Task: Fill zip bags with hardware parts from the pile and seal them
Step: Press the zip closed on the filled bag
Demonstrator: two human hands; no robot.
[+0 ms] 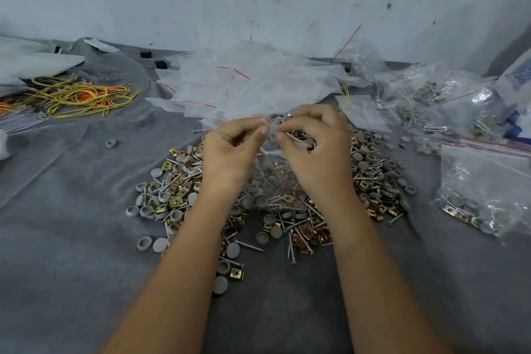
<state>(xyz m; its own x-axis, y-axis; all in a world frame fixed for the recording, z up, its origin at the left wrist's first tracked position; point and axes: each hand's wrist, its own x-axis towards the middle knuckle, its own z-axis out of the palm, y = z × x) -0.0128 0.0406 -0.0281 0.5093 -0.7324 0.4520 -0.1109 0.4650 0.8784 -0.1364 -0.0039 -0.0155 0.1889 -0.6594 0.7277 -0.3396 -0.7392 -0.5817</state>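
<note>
Broadly, a grey cloth (71,210) covers the counter, and the pile (290,210) of screws, grey caps and brass clips spreads across its middle, under and around both forearms. Behind the pile lies a loose heap of empty bags (244,80); filled bags (485,187) with red zip strips sit to the right, and a tangle of yellow and orange wire (77,98) lies far left. Above the pile's middle, the bag (270,175) in work hangs upright between the hands, its lower part already holding caps, screws and clips. The left hand (230,149) pinches the bag's top edge between thumb and forefinger, and the right hand (313,146) pinches the same edge just beside it, fingers curled in close. By the look of it this is the sealing step: the filling seems done and the mouth is being brought together, though whether the zip is already partly pressed I cannot tell. Next, the pinch likely needs to run along the strip, lips kept aligned, with the weight below held steady.
</note>
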